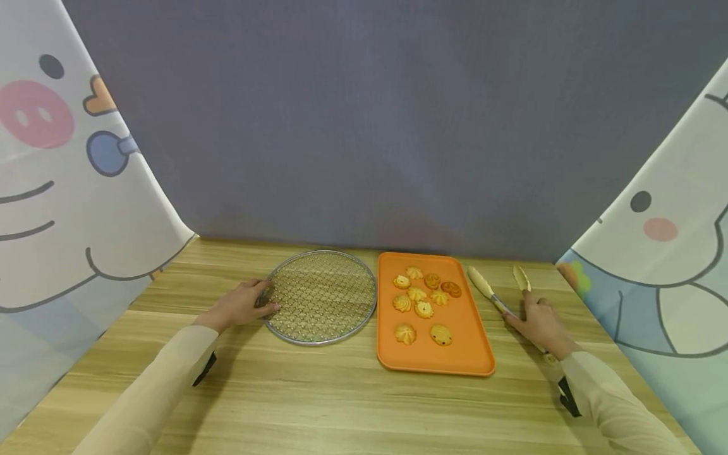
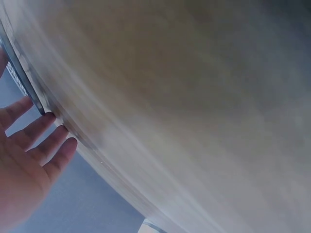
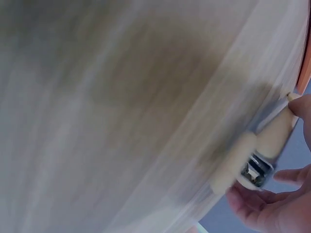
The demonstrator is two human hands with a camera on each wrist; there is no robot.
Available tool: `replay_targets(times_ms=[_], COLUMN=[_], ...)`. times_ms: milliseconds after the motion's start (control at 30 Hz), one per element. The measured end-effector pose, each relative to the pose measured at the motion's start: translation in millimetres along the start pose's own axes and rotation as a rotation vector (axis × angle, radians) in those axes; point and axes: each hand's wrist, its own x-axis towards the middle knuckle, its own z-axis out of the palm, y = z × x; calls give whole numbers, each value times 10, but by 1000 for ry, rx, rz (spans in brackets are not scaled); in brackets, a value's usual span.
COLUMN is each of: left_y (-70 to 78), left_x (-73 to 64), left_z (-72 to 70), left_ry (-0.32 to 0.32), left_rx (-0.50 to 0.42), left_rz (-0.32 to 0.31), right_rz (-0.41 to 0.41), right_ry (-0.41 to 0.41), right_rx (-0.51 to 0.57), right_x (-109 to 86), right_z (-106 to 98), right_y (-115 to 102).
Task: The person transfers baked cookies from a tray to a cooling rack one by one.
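Note:
A round wire mesh rack (image 1: 321, 297) with a metal rim lies flat on the table. At its left edge is my left hand (image 1: 241, 308), fingertips right at the rim; in the left wrist view the fingers (image 2: 53, 128) are spread and nearly straight beside the dark rim (image 2: 22, 68). On the right side lie tongs (image 1: 482, 282) with cream-coloured tips, their two arms spread apart. My right hand (image 1: 540, 320) holds them from above, thumb on one arm and fingers at the other. In the right wrist view, the tongs' cream handles (image 3: 276, 135) lie between thumb and fingers.
Between rack and tongs sits an orange rectangular tray (image 1: 435, 357) bearing several cookies (image 1: 423, 309) of different shapes. The wooden table (image 1: 318, 404) meets a grey backdrop (image 1: 364, 139) behind, with cartoon-print cloths (image 1: 62, 208) at both sides.

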Motion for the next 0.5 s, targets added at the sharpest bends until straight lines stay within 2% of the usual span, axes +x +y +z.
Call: replay_targets(times_ms=[167, 500], left_y=[-11, -25], left_x=[-2, 2], left_z=[2, 15], left_ry=[9, 15], left_rx=[1, 10], left_rz=[19, 34], right_rz=[-2, 22], right_ry=[42, 53], right_rx=[10, 34], right_x=[1, 0], right_z=[7, -53], right_y=[23, 17])
